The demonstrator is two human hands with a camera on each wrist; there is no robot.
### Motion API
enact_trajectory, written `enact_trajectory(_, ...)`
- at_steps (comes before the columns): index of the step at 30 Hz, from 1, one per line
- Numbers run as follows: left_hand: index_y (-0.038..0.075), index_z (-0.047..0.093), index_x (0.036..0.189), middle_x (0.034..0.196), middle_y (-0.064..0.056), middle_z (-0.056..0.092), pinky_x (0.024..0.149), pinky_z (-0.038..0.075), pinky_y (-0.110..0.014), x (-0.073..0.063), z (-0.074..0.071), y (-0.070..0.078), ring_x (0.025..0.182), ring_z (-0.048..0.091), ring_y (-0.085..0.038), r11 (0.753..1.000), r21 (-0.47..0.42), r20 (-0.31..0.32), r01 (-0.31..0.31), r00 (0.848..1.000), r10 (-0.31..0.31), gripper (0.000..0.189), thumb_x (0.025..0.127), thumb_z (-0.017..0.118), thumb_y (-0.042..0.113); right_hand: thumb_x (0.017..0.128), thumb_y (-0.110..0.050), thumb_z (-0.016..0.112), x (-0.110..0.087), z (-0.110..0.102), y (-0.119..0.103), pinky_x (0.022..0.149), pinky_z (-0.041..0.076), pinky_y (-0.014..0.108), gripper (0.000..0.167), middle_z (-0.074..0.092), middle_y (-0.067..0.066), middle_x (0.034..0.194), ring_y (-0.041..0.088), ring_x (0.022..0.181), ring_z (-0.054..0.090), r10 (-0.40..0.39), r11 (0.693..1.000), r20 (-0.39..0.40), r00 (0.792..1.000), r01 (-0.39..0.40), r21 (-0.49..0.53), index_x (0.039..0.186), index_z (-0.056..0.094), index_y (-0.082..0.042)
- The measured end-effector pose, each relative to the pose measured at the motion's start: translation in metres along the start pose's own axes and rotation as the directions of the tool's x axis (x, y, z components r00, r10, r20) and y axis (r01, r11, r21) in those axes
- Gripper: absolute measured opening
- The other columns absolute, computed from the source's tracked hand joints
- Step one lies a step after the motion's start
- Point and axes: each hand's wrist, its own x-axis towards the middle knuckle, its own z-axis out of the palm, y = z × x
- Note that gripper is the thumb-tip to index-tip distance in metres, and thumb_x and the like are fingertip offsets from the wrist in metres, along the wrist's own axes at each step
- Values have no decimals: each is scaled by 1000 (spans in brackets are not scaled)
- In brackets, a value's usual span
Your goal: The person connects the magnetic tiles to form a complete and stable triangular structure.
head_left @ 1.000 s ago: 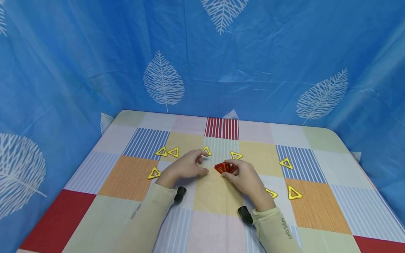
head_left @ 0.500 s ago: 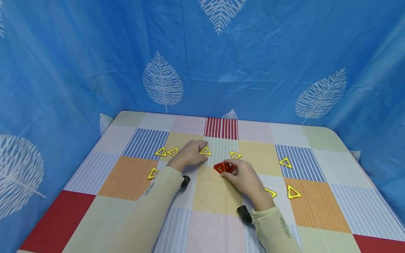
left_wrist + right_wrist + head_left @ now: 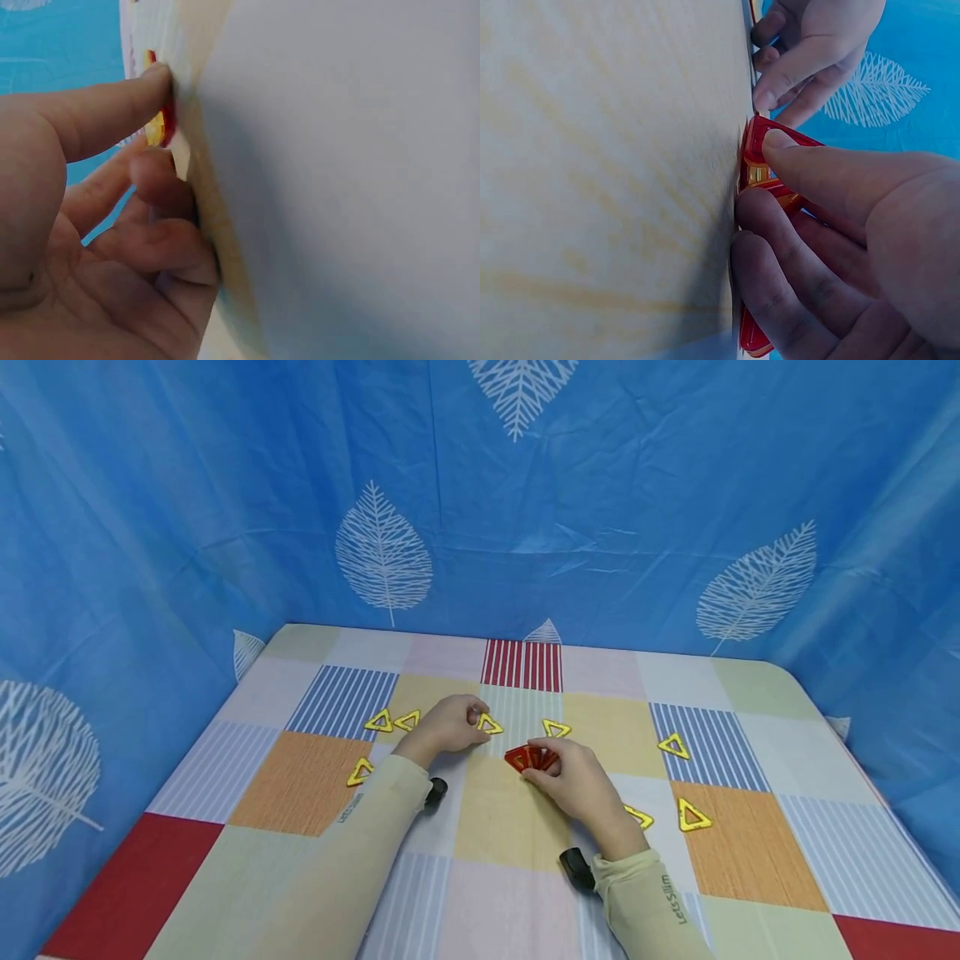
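In the head view my left hand [image 3: 452, 724] reaches to the back middle of the table, where its thumb and index finger pinch a hollow yellow triangle [image 3: 491, 720] at its left side. The left wrist view shows the thumb partly covering a small yellow and red piece [image 3: 155, 129]; the other fingers curl below. To the right and nearer, my right hand [image 3: 576, 779] holds a fan of red triangular tiles [image 3: 516, 758] low over the cloth. Its thumb presses the red tiles [image 3: 754, 137] from one side in the right wrist view, and its fingers hide part of them.
More hollow yellow triangles lie around: a left pair [image 3: 379, 727], one triangle [image 3: 358, 782] by the left forearm, one triangle [image 3: 557, 722] behind the right hand, and several at right, including a triangle [image 3: 696, 826] on orange. Patchwork cloth [image 3: 517, 902] covers the table; blue curtains [image 3: 600, 485] surround it.
My left hand has moved up and away to the yellow triangle and closed its fingers on it; the triangle has turned slightly. The right hand keeps its hold on the red tiles, nearly still.
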Motion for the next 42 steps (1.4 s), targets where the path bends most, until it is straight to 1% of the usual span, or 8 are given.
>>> enact_trajectory(5,8,66,126,94,-2,56,80,43,-35,-9,-2,-2,86,51,-19,1000,-3,2,-6,1000,6,40,88,79,14,84,-12,83,0,0,0,58,48,28,42,62,-1,74,9,62,56,4,1000,-5,1000,-4,0,123,70,-3)
enact_trajectory(11,8,71,119,91,0,59,79,47,-34,-34,0,-8,85,53,-18,996,11,56,-84,995,84,36,84,83,10,84,-12,83,0,1,0,58,48,28,42,62,-1,74,9,62,56,-1,1000,-4,1000,1,-2,123,69,-3)
enact_trajectory(16,9,71,118,90,-1,60,72,46,-32,-57,3,-2,80,53,-17,987,-36,128,-160,978,163,37,83,83,8,84,-13,83,0,0,1,58,48,27,43,63,0,79,9,63,57,0,1000,-8,1000,0,-10,124,69,-4)
enact_trajectory(20,7,71,117,89,-1,60,68,46,-31,-69,9,6,77,53,-16,980,-60,182,-189,963,197,37,82,84,7,84,-12,83,0,0,0,57,48,27,43,64,1,81,9,63,57,-3,1000,-9,1000,3,-15,123,69,-3)
enact_trajectory(30,7,71,113,84,-1,60,65,45,-29,-75,16,7,72,52,-13,976,-39,205,-213,955,216,36,80,85,8,84,-10,83,0,0,-1,57,49,27,44,64,2,83,8,62,56,-7,1000,-7,1000,7,-21,125,68,-3)
enact_trajectory(35,7,71,113,83,-1,60,64,44,-28,-74,16,4,71,51,-13,976,-56,204,-209,955,216,37,79,86,8,81,-9,85,-2,-4,-9,57,49,26,47,64,6,88,8,61,57,-42,999,-53,998,41,-26,125,68,-3)
enact_trajectory(39,6,70,114,83,-1,59,66,44,-28,-73,14,2,73,52,-13,972,-69,211,-223,949,233,39,79,86,8,79,-9,87,-4,-9,-15,57,49,26,30,66,4,88,11,63,57,-59,998,-83,995,61,21,105,73,-5)
enact_trajectory(42,6,70,114,84,-1,59,67,44,-28,-72,13,0,74,52,-12,970,-73,218,-230,946,241,39,79,86,8,79,-13,88,-5,-11,-17,56,48,27,18,64,-2,77,13,63,56,-41,996,-13,999,42,83,89,73,-10)
